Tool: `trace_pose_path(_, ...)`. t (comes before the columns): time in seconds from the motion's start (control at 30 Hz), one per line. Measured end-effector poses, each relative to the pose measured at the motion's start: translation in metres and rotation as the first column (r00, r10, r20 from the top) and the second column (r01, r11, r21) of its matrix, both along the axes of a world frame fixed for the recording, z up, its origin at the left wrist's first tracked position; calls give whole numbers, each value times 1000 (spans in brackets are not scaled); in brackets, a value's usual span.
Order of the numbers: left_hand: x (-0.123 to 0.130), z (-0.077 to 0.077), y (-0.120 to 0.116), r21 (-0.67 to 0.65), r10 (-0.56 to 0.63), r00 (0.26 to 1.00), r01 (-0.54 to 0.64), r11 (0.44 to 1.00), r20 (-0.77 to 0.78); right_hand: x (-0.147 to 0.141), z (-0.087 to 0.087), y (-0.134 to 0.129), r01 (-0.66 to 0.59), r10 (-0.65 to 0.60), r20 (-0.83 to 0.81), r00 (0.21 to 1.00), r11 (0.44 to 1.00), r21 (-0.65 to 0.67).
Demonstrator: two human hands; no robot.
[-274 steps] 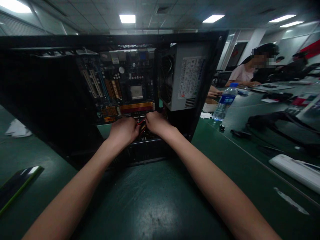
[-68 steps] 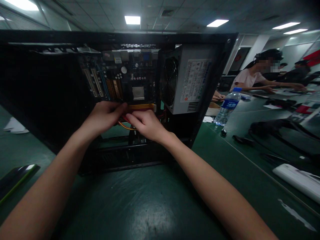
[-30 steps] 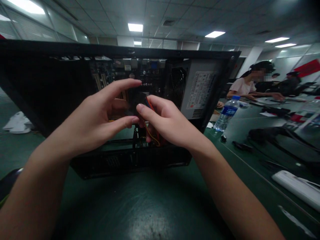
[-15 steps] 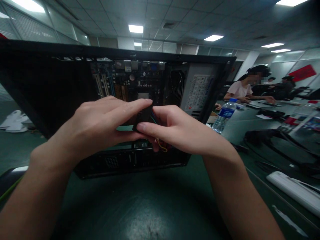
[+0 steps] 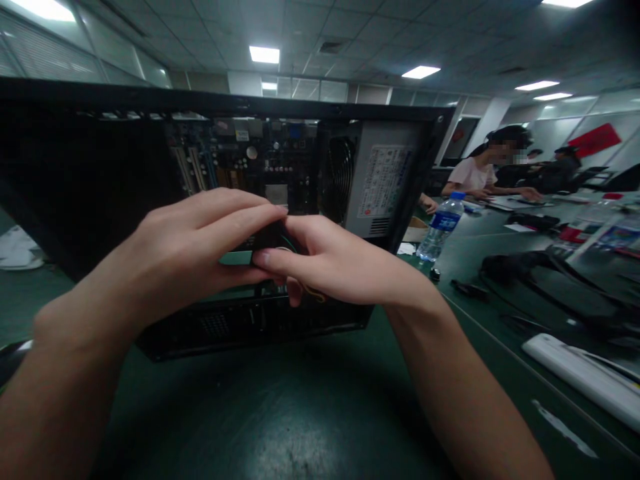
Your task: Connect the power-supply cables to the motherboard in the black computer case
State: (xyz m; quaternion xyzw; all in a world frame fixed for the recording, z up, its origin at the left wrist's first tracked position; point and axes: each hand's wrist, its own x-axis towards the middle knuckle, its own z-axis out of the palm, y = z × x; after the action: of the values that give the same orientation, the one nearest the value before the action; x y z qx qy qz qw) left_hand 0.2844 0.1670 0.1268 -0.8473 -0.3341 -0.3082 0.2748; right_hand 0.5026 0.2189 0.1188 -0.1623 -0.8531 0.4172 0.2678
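Note:
Both my hands meet in front of an open black computer case (image 5: 430, 137) that stands on the table. Between them is a small black part with thin coloured wires (image 5: 270, 235), mostly covered by fingers, so its exact kind is unclear. My left hand (image 5: 190, 233) pinches it from the left, fingers over its top and thumb below. From the right, my right hand (image 5: 333, 260) grips it with thumb and fingers; a yellow wire (image 5: 315, 293) shows under that hand. Behind are the motherboard (image 5: 280, 150), a square silvery chip (image 5: 277, 195) and the grey power supply (image 5: 385, 180).
A water bottle (image 5: 443, 227) stands right of the case. Further right lie black straps and cables (image 5: 540, 273) and a white power strip (image 5: 575, 373). A person (image 5: 480, 170) sits across the table (image 5: 290, 427). White items (image 5: 20, 247) lie at left.
The view has turned slightly right, so the case and hands appear further left. My hands have closed further round the black part, which is now more hidden.

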Motion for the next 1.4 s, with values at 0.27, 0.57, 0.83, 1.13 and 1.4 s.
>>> trace_pose_path(0.27,-4,5,-5,206,0,987,33,978,-158,0,-2,-2,-71,72,-28,997,997,30)
trace_pose_path(0.57,-24,14,-15,140,91,995,-85,986,-36,16,5,4,-210,223,304,926,975,-76)
trace_pose_path(0.83,18,-8,9,-110,-100,980,82,991,-173,52,25,-8,-158,68,642,764,984,84)
trace_pose_path(1.13,8,-8,17,-109,-149,987,143,984,-55,40,20,2,-126,75,592,802,991,44)
trace_pose_path(1.4,6,-8,18,-90,-58,991,48,995,-119,39,18,3,-124,88,590,802,992,21)
